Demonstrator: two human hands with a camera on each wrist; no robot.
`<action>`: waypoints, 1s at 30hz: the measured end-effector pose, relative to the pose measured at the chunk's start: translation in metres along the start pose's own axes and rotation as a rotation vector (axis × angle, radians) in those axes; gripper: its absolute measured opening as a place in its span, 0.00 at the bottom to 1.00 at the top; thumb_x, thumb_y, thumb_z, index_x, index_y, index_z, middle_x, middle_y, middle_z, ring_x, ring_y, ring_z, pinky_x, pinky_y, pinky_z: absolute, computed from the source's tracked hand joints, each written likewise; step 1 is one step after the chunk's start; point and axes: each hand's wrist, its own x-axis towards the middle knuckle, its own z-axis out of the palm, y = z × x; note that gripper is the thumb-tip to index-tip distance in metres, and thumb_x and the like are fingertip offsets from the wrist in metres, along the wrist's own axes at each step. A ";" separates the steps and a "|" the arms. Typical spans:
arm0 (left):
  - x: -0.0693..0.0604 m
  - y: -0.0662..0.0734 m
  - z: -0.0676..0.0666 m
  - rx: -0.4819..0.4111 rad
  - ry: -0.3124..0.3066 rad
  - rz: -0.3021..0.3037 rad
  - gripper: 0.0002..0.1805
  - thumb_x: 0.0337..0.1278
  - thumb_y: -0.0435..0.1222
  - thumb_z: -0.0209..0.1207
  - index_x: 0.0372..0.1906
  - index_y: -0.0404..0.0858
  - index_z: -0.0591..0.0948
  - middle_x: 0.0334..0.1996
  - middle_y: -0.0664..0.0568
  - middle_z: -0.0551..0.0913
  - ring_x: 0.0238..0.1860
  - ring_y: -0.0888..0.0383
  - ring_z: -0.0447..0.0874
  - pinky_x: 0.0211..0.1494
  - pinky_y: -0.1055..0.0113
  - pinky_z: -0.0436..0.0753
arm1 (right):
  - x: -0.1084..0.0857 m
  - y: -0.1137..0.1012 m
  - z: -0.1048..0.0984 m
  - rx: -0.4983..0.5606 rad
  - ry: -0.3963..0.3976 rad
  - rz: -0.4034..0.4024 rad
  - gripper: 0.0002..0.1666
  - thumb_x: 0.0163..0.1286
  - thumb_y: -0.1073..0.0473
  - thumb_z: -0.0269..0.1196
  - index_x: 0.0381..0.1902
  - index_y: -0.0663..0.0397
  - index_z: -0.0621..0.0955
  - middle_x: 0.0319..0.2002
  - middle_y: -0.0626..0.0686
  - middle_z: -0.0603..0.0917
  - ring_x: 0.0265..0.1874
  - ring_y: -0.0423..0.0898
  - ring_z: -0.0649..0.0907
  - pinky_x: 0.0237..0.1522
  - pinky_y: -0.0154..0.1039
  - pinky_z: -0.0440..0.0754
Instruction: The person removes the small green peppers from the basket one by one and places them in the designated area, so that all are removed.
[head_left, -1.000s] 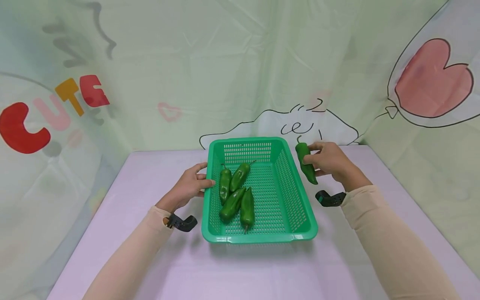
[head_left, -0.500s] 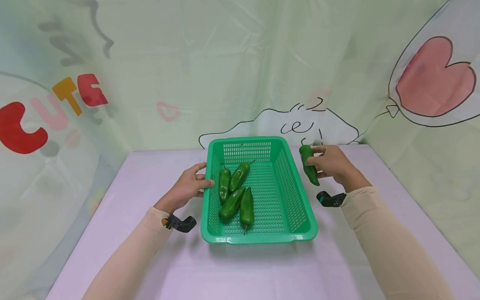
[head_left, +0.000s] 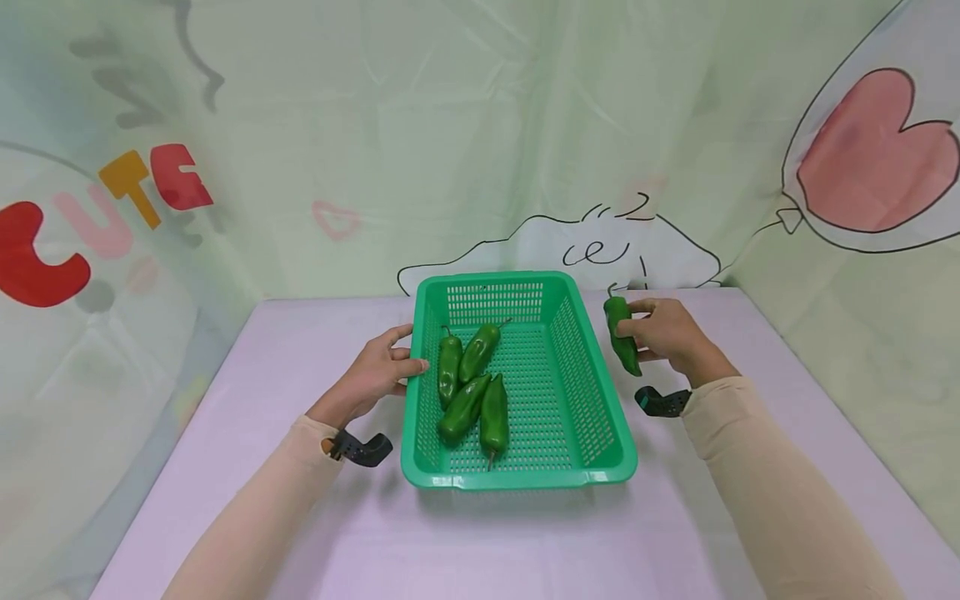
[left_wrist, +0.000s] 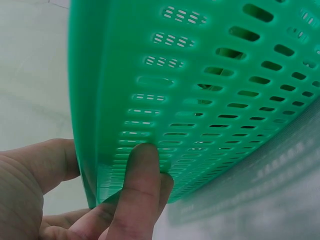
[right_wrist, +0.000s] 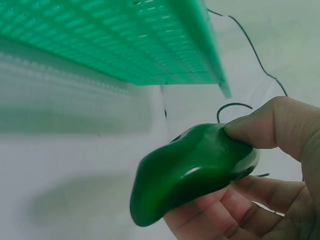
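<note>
A green plastic basket (head_left: 525, 477) with slotted walls stands mid-table, and several green peppers (head_left: 465, 408) lie in its left half. My left hand (head_left: 372, 372) grips the basket's left rim, thumb over the top and fingers against the outer wall (left_wrist: 165, 115), as the left wrist view shows. Just outside the right rim, my right hand (head_left: 667, 332) pinches one more green pepper (head_left: 621, 333) between thumb and fingers, stem pointing up and away. In the right wrist view that pepper (right_wrist: 190, 170) hangs over the table, apart from the basket, its shadow below.
A pale lilac cloth covers the table (head_left: 315, 517). Behind it and at both sides hangs a light green printed sheet (head_left: 360, 150) with letters and a heart balloon. Each wrist carries a small black camera mount (head_left: 663, 402).
My right hand has drifted slightly right and down with the pepper, a little farther from the basket rim. The left hand keeps its grip, and the peppers in the basket stay put.
</note>
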 end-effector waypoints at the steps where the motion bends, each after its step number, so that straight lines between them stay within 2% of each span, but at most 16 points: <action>1: -0.001 0.000 0.000 0.001 0.001 0.001 0.43 0.71 0.29 0.61 0.84 0.39 0.53 0.63 0.31 0.81 0.49 0.47 0.91 0.49 0.52 0.91 | 0.001 0.001 0.000 0.001 -0.001 0.007 0.40 0.75 0.59 0.59 0.78 0.72 0.61 0.61 0.71 0.76 0.49 0.55 0.83 0.49 0.46 0.90; 12: -0.001 0.001 0.000 -0.001 -0.010 0.013 0.43 0.71 0.29 0.61 0.84 0.38 0.53 0.62 0.31 0.81 0.49 0.45 0.91 0.48 0.51 0.91 | 0.015 0.018 -0.001 -0.030 -0.004 0.066 0.44 0.74 0.57 0.59 0.79 0.71 0.58 0.65 0.73 0.73 0.54 0.60 0.80 0.52 0.49 0.90; 18: -0.001 0.001 0.000 0.003 -0.008 0.011 0.43 0.72 0.29 0.61 0.84 0.39 0.53 0.62 0.31 0.82 0.49 0.45 0.91 0.48 0.51 0.91 | 0.024 0.030 0.001 -0.050 -0.003 0.087 0.44 0.73 0.56 0.60 0.79 0.72 0.59 0.64 0.74 0.74 0.52 0.59 0.82 0.50 0.49 0.90; 23: -0.001 0.000 -0.001 -0.005 -0.012 0.008 0.43 0.71 0.29 0.61 0.84 0.39 0.53 0.62 0.32 0.82 0.49 0.45 0.91 0.48 0.52 0.91 | 0.026 0.032 0.002 -0.057 -0.003 0.092 0.44 0.73 0.57 0.60 0.78 0.73 0.59 0.65 0.75 0.73 0.52 0.60 0.82 0.51 0.51 0.90; 30: -0.001 0.000 -0.001 -0.011 -0.012 0.013 0.43 0.71 0.29 0.61 0.84 0.39 0.54 0.62 0.31 0.82 0.48 0.46 0.91 0.48 0.52 0.91 | 0.028 0.036 0.004 -0.089 0.002 0.087 0.43 0.73 0.58 0.60 0.78 0.75 0.59 0.65 0.76 0.72 0.49 0.58 0.84 0.47 0.49 0.91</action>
